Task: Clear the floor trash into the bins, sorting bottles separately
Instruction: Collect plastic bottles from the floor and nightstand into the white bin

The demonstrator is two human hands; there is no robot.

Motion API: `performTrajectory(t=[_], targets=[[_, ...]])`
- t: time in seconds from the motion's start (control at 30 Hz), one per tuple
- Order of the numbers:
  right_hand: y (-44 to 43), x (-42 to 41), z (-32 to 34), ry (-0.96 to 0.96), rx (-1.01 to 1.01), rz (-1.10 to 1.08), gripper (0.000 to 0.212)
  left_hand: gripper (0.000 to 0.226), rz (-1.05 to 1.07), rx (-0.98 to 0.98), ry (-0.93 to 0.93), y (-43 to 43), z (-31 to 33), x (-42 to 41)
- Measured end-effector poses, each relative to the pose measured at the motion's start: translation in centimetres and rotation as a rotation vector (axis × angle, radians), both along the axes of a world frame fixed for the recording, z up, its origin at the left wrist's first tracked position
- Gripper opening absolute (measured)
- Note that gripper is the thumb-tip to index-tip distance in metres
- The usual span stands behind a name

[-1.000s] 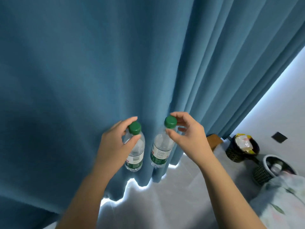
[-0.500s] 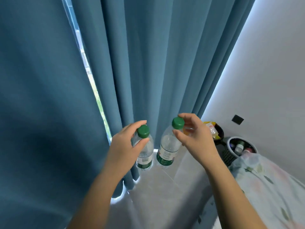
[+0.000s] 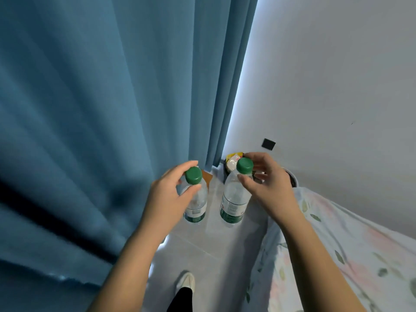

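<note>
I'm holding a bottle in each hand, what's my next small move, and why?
Probably step forward toward the corner. Your left hand grips the left bottle and your right hand the right bottle near their green caps; the wrapper-filled bin and a pale-rimmed bin, mostly hidden behind your right hand, stand just ahead.

Cool daylight glows along the edge of the heavy blue fabric curtain [image 3: 112, 109]; the room is dim. Its folds blur at my left, edges bowed.

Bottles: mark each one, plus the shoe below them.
Left bottle [image 3: 197, 202], head view, clear body above label.
Right bottle [image 3: 234, 194], head view, clear body above label.
Shoe [image 3: 185, 281], head view, white toe.
</note>
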State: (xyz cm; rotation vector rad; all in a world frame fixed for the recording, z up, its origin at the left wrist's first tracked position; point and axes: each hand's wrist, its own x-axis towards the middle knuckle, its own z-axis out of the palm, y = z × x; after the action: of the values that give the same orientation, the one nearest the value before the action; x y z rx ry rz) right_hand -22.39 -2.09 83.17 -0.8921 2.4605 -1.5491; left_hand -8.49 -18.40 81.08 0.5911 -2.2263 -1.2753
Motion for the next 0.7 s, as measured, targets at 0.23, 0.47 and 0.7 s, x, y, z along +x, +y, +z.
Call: performTrajectory(t=[0.23,0.47,0.7], targets=[[-5.2,-8.8,1.0,0.021,0.027,-0.110,0.039,0.045,-0.123,-0.005,-0.028,-7.1,0.9,-11.3],[-6.2,-14.5,-0.1,-0.008,0.034,-0.225,0.039,0.049,-0.211,-0.034,-0.055,-9.9,0.3,-19.0],[-4.5,-21.4,-1.3,-0.044,0.021,-0.295,0.039,0.046,-0.268,-0.037,-0.098,-8.9,-0.2,-26.1]])
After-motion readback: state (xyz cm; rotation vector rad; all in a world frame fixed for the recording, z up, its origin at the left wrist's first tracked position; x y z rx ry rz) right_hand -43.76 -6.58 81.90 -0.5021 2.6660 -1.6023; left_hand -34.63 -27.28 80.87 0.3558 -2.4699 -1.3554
